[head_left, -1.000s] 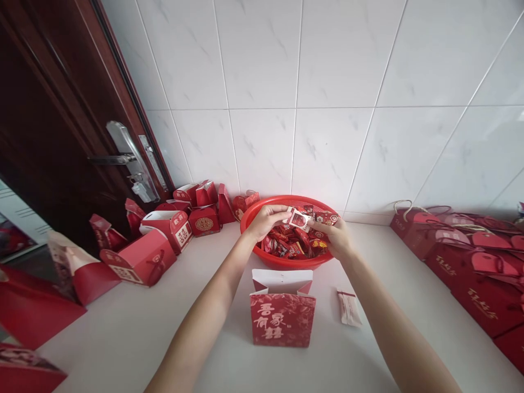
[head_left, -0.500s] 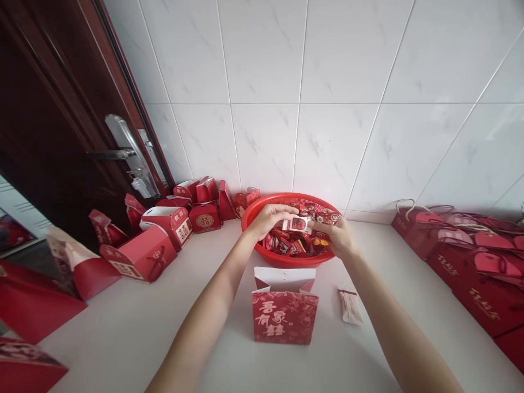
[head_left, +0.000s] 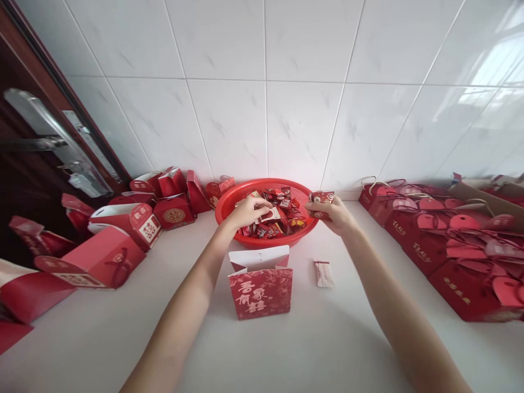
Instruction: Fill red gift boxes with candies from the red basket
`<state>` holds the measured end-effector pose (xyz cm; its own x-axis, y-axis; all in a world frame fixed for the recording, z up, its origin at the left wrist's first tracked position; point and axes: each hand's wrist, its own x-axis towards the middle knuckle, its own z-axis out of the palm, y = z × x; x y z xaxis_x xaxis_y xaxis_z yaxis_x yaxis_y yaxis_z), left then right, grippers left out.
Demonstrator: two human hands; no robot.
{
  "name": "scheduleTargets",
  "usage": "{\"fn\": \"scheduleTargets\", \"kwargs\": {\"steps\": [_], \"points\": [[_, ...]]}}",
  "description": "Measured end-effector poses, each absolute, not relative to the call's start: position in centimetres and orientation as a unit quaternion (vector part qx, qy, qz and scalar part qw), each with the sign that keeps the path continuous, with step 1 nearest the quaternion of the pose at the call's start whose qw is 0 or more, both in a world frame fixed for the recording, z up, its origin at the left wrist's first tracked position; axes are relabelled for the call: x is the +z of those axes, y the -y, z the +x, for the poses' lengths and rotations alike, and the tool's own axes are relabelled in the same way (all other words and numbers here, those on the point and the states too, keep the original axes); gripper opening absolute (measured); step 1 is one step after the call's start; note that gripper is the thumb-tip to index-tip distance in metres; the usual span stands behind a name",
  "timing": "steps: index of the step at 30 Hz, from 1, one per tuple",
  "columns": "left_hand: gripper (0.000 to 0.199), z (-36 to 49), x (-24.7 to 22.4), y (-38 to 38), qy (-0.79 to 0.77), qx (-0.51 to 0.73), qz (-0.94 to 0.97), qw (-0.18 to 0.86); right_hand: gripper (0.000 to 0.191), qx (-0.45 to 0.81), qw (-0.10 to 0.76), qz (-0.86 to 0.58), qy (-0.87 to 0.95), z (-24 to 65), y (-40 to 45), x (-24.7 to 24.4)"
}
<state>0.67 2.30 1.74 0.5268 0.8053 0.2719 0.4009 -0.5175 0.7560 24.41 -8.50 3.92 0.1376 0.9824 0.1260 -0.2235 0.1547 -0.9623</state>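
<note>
My left hand (head_left: 248,212) is over the red plastic basket (head_left: 227,203), its fingers pinched on a small white-and-red candy packet (head_left: 269,213). My right hand (head_left: 336,215) grips a dark red patterned candy packet (head_left: 325,197) at the basket's right rim. Several wrapped candies (head_left: 282,226) in mostly red wrappers fill the basket. In front of it a red paper gift box (head_left: 262,295) with white lettering stands upright, its top open and white inside. A single pale wrapped candy (head_left: 323,273) lies on the white tabletop to the right of the box.
Several red gift boxes (head_left: 98,256) stand at the left, some with open tops. Along the right side are rows of red boxes (head_left: 426,240) with cord handles. Behind the basket rises a tiled wall (head_left: 303,125). A dark door with a metal handle (head_left: 45,142) is at the far left.
My hands have moved apart: the right holds its red packet at the basket's rim, the left has the white-and-red packet over the candies. The view has turned to the right.
</note>
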Motion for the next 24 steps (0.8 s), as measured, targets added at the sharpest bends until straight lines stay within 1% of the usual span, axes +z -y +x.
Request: {"fn": "scheduleTargets", "kwargs": {"steps": [2,4,6,9,10,12,15,18,20,22,24], "points": [[0.024,0.7,1.7,-2.2,-0.387,0.293,0.816,0.314,0.036,0.472,0.525,-0.498,0.503,26.6,10.7,4.0],[0.027,0.7,1.7,-2.1,-0.398,0.278,0.814,0.318,0.032,0.452,0.395,-0.582,0.550,27.8,13.0,3.4],[0.029,0.7,1.8,-2.0,-0.399,0.271,0.814,0.324,0.025,0.383,0.304,-0.661,0.569,27.6,14.9,2.1],[0.029,0.8,2.0,-1.9,-0.398,0.274,0.819,0.310,0.027,0.204,0.182,-0.745,0.608,25.6,17.0,-0.3],[0.028,0.8,2.1,-1.8,-0.396,0.275,0.822,0.303,0.027,0.168,0.143,-0.759,0.613,24.7,17.4,-1.0],[0.027,0.8,2.3,-1.7,-0.396,0.277,0.824,0.295,0.028,0.144,0.100,-0.773,0.610,23.4,17.9,-2.0],[0.031,0.7,2.4,-1.4,-0.409,0.266,0.818,0.305,0.024,0.157,0.093,-0.773,0.608,23.2,18.1,-2.5],[0.031,0.7,2.4,-1.3,-0.407,0.268,0.816,0.312,0.021,0.183,0.130,-0.761,0.609,25.2,18.3,-1.9],[0.031,0.7,2.4,-1.5,-0.399,0.279,0.816,0.314,0.019,0.237,0.202,-0.741,0.595,27.3,18.8,-1.0],[0.033,0.7,2.3,-1.7,-0.394,0.286,0.814,0.316,0.016,0.330,0.296,-0.713,0.544,29.5,19.5,0.2],[0.033,0.7,2.2,-1.9,-0.392,0.286,0.814,0.320,0.022,0.402,0.393,-0.662,0.496,31.5,20.3,1.3]]}}
